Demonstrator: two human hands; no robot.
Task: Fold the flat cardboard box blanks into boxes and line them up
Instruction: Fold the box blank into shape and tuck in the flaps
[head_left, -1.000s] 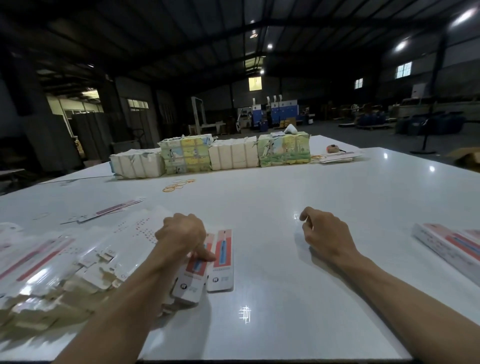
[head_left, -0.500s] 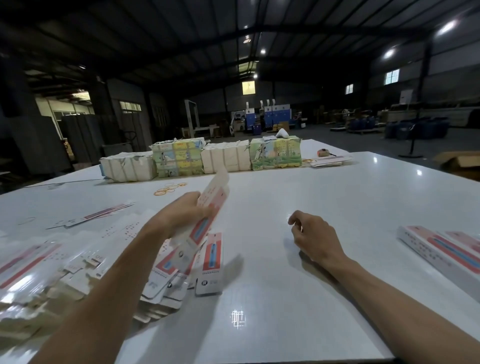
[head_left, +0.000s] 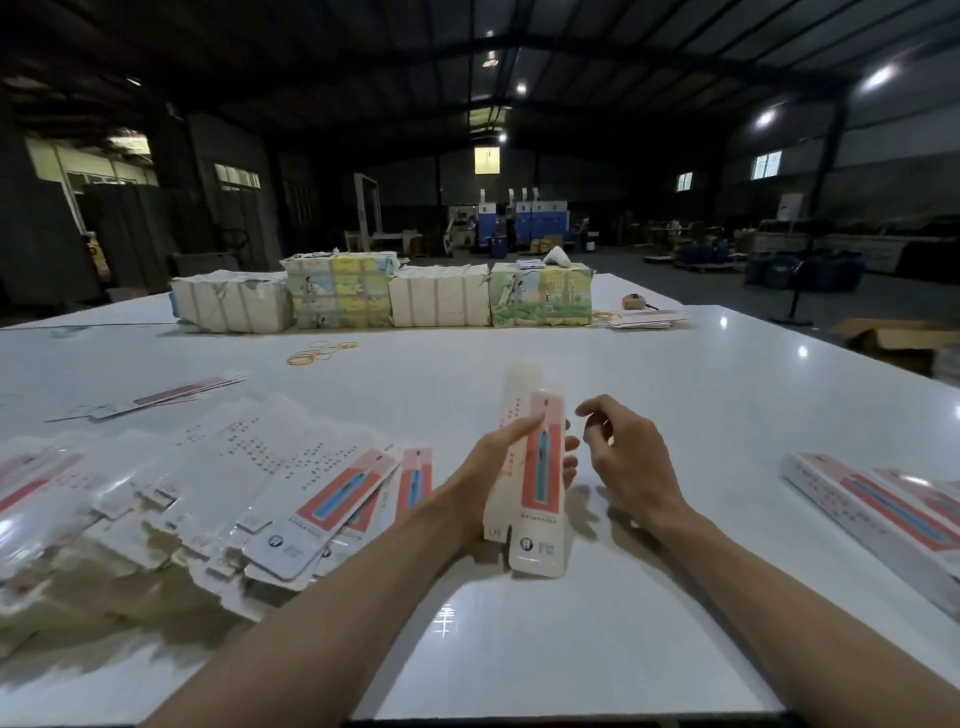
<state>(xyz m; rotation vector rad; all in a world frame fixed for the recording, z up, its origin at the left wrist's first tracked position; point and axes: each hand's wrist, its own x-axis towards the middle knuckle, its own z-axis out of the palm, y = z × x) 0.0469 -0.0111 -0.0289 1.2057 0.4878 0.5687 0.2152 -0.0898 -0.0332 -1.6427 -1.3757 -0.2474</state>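
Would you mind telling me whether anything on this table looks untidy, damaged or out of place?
The pile of flat red-and-white cardboard blanks at the left lies in a ragged fan, not a square stack. The white paper-wrapped bundle at the far edge has torn wrapping, and yellow rubber bands lie loose nearby.

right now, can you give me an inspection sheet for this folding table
surface: glossy white table, ceiling lights reflected on it.
job's things: one flat red-and-white cardboard box blank held upright; spread heap of flat blanks at left; folded boxes at right edge.
clutter: orange rubber bands; paper-wrapped bundles in a row at the far edge.
grippers: left hand grips the blank; right hand beside it, fingers loosely curled, holds nothing.
cables: nothing seen.
surroundings: dim warehouse, blue machines at back, open brown carton on the floor at right.
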